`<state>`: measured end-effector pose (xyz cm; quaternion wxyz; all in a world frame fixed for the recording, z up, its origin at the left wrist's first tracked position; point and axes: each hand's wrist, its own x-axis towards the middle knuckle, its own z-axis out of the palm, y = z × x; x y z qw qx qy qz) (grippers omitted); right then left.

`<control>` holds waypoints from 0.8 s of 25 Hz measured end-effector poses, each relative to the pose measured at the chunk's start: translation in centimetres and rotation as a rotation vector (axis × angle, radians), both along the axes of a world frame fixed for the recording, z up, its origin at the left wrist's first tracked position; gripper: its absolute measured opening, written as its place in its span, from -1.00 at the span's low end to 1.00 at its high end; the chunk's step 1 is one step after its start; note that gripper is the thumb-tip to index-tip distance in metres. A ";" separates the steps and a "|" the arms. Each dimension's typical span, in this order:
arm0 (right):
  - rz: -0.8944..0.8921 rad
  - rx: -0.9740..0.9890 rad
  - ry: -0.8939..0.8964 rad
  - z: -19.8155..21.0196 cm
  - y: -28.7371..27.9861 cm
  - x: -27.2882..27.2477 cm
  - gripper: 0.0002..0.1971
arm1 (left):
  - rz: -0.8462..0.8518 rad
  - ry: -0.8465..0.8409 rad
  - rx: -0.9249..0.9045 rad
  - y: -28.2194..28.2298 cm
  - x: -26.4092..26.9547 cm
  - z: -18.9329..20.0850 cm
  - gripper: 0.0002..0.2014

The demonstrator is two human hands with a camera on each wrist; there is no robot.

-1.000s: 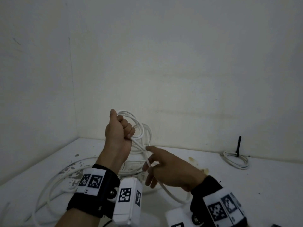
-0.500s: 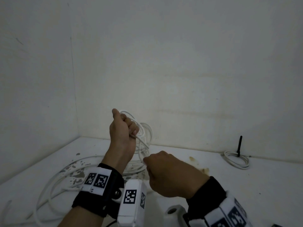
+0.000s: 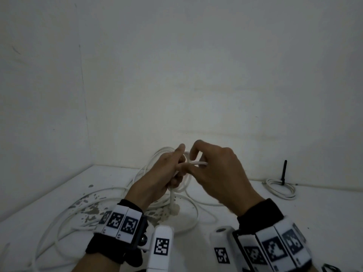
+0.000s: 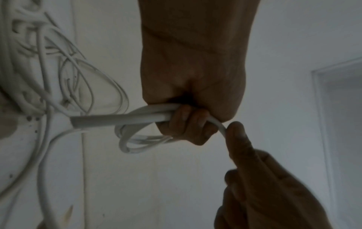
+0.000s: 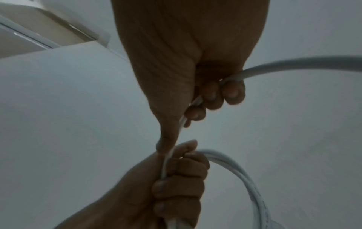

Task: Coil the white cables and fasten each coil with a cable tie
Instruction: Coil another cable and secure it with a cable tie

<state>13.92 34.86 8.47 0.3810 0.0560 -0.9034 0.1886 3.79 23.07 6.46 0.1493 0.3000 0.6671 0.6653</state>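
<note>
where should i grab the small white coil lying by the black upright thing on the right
Take the small coil across its bundled strands on the near side, from above. It lies flat on the table and the black post blocks its far edge.

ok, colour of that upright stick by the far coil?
Black, standing at the small white coil; clearest in the head view.

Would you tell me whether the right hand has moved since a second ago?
Yes. The right hand has risen from low over the table up to the left hand, now level with the wall's foot, gripping the white cable.
</note>
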 end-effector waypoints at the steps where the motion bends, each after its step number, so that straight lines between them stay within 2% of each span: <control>1: -0.062 -0.016 0.033 0.1 0.5 -0.1 -0.62 | -0.063 -0.076 -0.011 0.0 0.2 0.1 -0.47; 3: -0.086 -0.091 0.062 0.2 1.2 -0.3 -0.57 | -0.150 -0.169 -0.039 0.2 0.6 0.3 -0.41; 5: 0.018 -0.175 0.047 0.2 1.7 -0.5 -0.65 | -0.178 -0.125 -0.079 0.4 0.9 0.5 -0.44; 7: 0.075 -0.113 0.001 0.5 2.9 -0.2 -0.73 | -0.154 -0.065 -0.066 0.0 0.7 0.6 -0.48; 9: 0.094 -0.103 -0.091 0.6 5.0 0.3 -0.70 | -0.101 -0.093 0.054 -1.2 -0.3 0.6 -0.51; 11: 0.117 -0.216 -0.188 0.0 7.3 0.6 -0.62 | -0.083 -0.180 0.214 -2.7 -1.6 0.9 -0.53; 15: -0.079 -0.269 -0.130 -2.3 9.9 -0.3 -0.56 | -0.098 -0.320 0.505 -5.5 -3.0 1.6 -0.52; 18: -0.147 -0.577 -0.176 -3.8 9.3 -1.4 -0.40 | -0.079 -0.322 0.529 -5.8 -3.3 1.6 -0.55; 20: -0.167 -0.795 -0.238 -3.9 8.0 -2.2 -0.43 | -0.098 -0.341 0.529 -4.9 -3.2 1.3 -0.56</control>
